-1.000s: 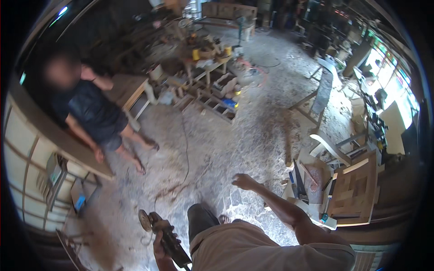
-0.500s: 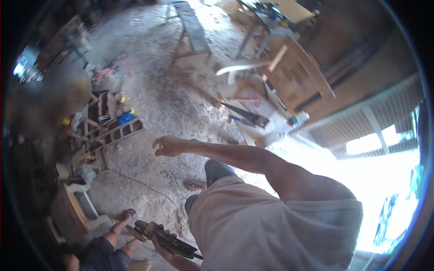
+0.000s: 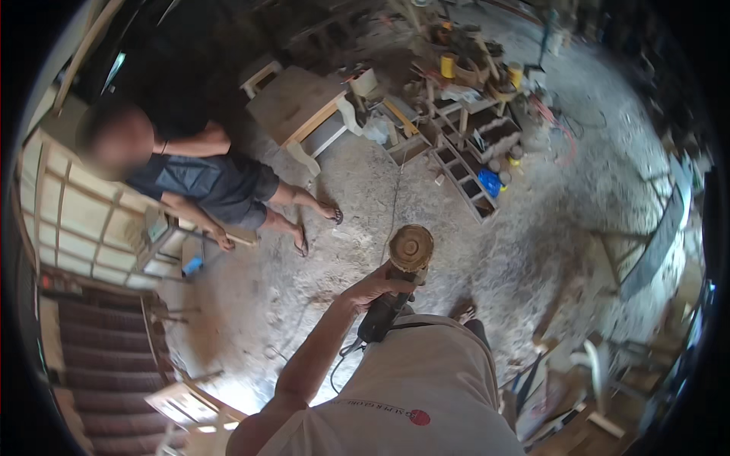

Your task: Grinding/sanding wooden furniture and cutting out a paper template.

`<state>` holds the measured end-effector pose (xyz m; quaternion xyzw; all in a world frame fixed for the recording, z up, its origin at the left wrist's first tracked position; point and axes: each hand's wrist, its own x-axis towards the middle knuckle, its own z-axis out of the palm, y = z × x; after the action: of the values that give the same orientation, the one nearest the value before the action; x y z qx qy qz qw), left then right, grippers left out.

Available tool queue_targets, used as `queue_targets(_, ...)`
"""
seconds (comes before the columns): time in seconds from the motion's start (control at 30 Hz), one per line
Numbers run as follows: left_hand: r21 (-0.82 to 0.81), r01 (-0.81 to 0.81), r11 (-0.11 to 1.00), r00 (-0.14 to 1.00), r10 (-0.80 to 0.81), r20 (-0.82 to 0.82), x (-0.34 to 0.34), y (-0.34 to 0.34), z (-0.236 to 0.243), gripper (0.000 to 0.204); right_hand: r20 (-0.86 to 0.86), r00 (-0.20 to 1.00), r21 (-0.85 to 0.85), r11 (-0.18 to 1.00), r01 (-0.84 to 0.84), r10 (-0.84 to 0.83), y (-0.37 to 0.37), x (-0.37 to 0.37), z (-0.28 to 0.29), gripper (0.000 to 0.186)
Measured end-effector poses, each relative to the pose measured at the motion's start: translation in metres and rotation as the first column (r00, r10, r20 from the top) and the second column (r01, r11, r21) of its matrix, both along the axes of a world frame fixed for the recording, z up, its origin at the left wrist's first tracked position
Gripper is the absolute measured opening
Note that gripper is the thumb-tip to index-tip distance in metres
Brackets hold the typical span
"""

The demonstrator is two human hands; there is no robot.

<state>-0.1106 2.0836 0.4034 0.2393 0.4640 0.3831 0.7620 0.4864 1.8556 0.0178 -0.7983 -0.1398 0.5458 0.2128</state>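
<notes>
My left hand (image 3: 374, 290) is closed round the dark body of an angle grinder (image 3: 382, 318), held in front of my waist. The grinder's round, worn tan disc (image 3: 411, 248) faces up toward me, touching no furniture. From its rear end a black cord (image 3: 334, 372) loops down beside my shirt. My right hand is out of the picture. My bare foot (image 3: 464, 310) shows on the floor just right of the grinder.
Another person (image 3: 205, 178) in dark clothes and flip-flops stands at the left. Beyond are a wooden table (image 3: 293, 102), a divided wooden frame (image 3: 464, 181) and a clutter of yellow cans (image 3: 448, 66). A cord (image 3: 395, 194) crosses the dusty floor. Wooden pieces (image 3: 597, 380) lie at lower right.
My view has swung left, bringing the other person fully into the picture. My right arm, stretched out before, has left the view. The grinder stays in my left hand, its disc now facing up.
</notes>
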Motion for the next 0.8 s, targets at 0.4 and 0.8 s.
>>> queue_targets(0.4,0.077,-0.191,0.979,0.981,0.193,-0.016,0.085,0.046,-0.009,0.089,-0.09,0.765,-0.081,0.761,-0.644,0.637,0.4,0.053,0.04,0.062)
queue_targets(0.8,0.507,-0.384,0.772,0.888,0.458,-0.026,0.053,0.1,-0.011,0.107,0.008,0.388,0.003,0.388,-0.922,0.921,0.653,-0.131,0.076,0.031)
